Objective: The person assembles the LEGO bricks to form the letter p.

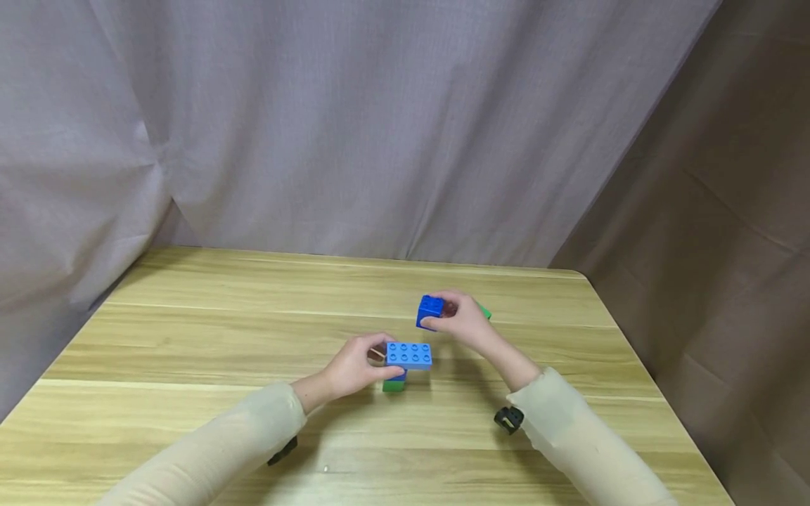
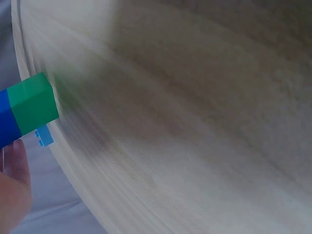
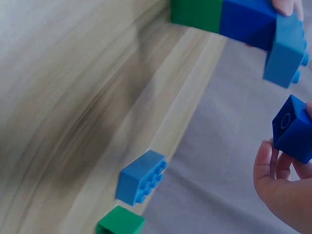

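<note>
My left hand (image 1: pixel 356 367) grips a stack of toy building bricks by its upper part. A light blue brick with two rows of studs (image 1: pixel 408 356) tops it, offset to the right over a dark blue brick (image 3: pixel 247 22). The lowest is a green brick (image 2: pixel 34 100), also seen under my fingers in the head view. Farther back and to the right, my right hand (image 1: pixel 465 322) pinches a separate dark blue brick (image 1: pixel 430 311) between thumb and fingers. In the right wrist view its hollow underside shows, just below the light blue end of the stack.
Behind my right hand, a loose green brick (image 1: pixel 485 311) lies on the wooden table (image 1: pixel 221 316), mostly hidden in the head view. Beside it in the right wrist view is another light blue brick (image 3: pixel 140 178). A grey curtain (image 1: pixel 354 140) hangs along the table's back edge.
</note>
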Tool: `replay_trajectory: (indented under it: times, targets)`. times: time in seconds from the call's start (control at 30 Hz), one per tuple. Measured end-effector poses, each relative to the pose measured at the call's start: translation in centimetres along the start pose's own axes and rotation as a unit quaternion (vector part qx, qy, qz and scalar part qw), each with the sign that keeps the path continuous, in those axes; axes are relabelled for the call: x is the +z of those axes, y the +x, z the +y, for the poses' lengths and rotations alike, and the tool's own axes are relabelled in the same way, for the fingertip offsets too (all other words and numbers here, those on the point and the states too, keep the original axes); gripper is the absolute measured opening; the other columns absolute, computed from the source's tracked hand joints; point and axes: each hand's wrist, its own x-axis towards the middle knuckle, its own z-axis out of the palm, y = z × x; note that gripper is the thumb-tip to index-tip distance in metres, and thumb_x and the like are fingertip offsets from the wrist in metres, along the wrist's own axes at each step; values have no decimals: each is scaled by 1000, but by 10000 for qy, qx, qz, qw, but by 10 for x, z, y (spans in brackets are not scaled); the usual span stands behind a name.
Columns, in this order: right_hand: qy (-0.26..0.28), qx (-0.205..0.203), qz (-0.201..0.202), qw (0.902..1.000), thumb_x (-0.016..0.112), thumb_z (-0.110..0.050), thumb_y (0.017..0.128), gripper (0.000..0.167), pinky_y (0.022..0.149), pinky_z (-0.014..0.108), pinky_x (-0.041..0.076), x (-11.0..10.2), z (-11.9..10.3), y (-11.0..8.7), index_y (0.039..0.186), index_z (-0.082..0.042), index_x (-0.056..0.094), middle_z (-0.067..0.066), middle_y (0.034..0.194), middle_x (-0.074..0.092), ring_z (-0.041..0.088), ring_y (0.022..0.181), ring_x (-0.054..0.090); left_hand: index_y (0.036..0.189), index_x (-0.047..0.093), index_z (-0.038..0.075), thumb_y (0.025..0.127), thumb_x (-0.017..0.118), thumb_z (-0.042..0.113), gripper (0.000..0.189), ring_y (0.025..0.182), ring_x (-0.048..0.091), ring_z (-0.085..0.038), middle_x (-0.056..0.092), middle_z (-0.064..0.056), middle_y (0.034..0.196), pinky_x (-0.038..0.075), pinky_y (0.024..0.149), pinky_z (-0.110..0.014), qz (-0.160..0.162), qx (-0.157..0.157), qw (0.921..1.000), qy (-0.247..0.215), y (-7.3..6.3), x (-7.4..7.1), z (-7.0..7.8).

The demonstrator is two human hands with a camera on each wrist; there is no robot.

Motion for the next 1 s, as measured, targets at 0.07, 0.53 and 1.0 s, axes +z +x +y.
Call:
replay_trajectory:
  times: [0.07, 0.53, 1.0]
  targets:
    - [37, -128, -91, 9999, 73, -15, 79, 50, 76, 29, 55, 0, -4, -3, 122, 5, 57, 21, 109, 60, 25, 90, 60, 107, 61, 6, 81, 73, 23, 33, 88, 63, -15, 68, -5, 95, 55, 80, -23, -5, -59, 10000, -15, 0, 0, 0]
    - [132, -822, -628, 9945, 74, -11, 77, 45, 74, 25, 53, 10, -22, -18, 116, 7, 60, 21, 108, 60, 20, 85, 59, 106, 62, 7, 81, 73, 22, 31, 88, 64, -14, 68, -5, 95, 55, 79, -20, 26, -46, 9999, -138, 0, 2, -1]
    - [-52, -1320, -974, 9864, 75, -14, 77, 42, 78, 28, 53, 24, -20, -23, 114, 4, 62, 18, 111, 61, 23, 94, 59, 104, 63, 5, 81, 73, 22, 30, 87, 65, -17, 69, -8, 97, 56, 80, -26, 98, 262, 9995, -118, 1, 3, -2]
